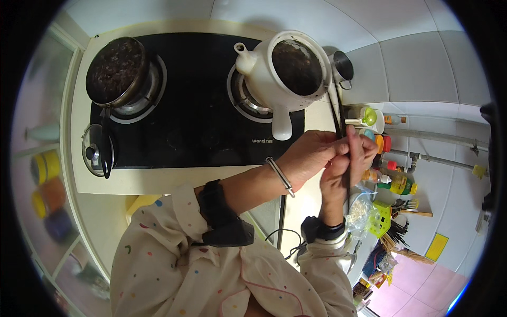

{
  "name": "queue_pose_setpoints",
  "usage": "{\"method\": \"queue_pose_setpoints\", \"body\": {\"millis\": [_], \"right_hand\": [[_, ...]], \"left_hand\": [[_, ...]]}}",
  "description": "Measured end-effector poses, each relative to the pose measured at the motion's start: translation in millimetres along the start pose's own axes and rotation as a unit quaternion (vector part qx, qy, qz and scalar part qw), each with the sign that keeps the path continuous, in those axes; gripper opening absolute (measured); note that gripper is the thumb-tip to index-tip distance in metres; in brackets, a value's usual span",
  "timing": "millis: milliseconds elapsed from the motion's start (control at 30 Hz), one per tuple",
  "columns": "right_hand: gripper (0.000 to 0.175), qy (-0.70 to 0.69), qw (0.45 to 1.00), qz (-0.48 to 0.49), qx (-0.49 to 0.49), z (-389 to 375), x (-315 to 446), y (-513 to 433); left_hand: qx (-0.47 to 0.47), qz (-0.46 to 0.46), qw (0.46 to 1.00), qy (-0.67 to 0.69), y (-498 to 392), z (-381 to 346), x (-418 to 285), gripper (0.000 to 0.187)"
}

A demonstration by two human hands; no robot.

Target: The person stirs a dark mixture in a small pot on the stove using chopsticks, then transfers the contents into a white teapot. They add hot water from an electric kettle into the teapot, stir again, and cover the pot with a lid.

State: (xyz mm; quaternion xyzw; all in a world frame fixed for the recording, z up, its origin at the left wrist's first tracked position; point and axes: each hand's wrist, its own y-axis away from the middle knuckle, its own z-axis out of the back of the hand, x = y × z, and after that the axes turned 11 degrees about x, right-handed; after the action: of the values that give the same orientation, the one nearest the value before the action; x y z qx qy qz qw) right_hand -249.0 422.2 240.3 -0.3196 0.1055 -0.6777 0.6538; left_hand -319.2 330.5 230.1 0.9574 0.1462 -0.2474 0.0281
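Note:
My left hand [307,154] and my right hand [342,170] meet at the right of the gas hob, both gripping a pair of dark chopsticks [341,119]. The chopsticks' far ends lie beside the rim of a white ceramic pot [259,85] with a spout and a stubby side handle. Lidless, the pot sits on the right burner, and dark, wet contents [297,67] fill its mouth. How the fingers of each hand wrap the sticks is partly hidden where the hands overlap.
On the left burner stands a pan [115,71] of dark reddish pieces. Its handle reaches over a glass lid [92,152]. A metal cup [343,65] is behind the chopsticks. Bottles [400,185], a plastic bag [360,216] and a green utensil holder [380,218] line the right wall.

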Motion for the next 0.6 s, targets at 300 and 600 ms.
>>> {"method": "queue_pose_setpoints", "body": {"millis": [300, 600], "right_hand": [[0.022, -0.447, 0.859, -0.193, 0.161, 10, -81, -78], [0.021, -0.514, 0.756, -0.312, 0.259, -4, -131, -119]], "left_hand": [[-0.352, -0.115, 0.887, -0.276, 24, 63, 28, 0.046], [-0.27, 0.04, 0.962, 0.026, -3, 79, 37, 0.045]]}}
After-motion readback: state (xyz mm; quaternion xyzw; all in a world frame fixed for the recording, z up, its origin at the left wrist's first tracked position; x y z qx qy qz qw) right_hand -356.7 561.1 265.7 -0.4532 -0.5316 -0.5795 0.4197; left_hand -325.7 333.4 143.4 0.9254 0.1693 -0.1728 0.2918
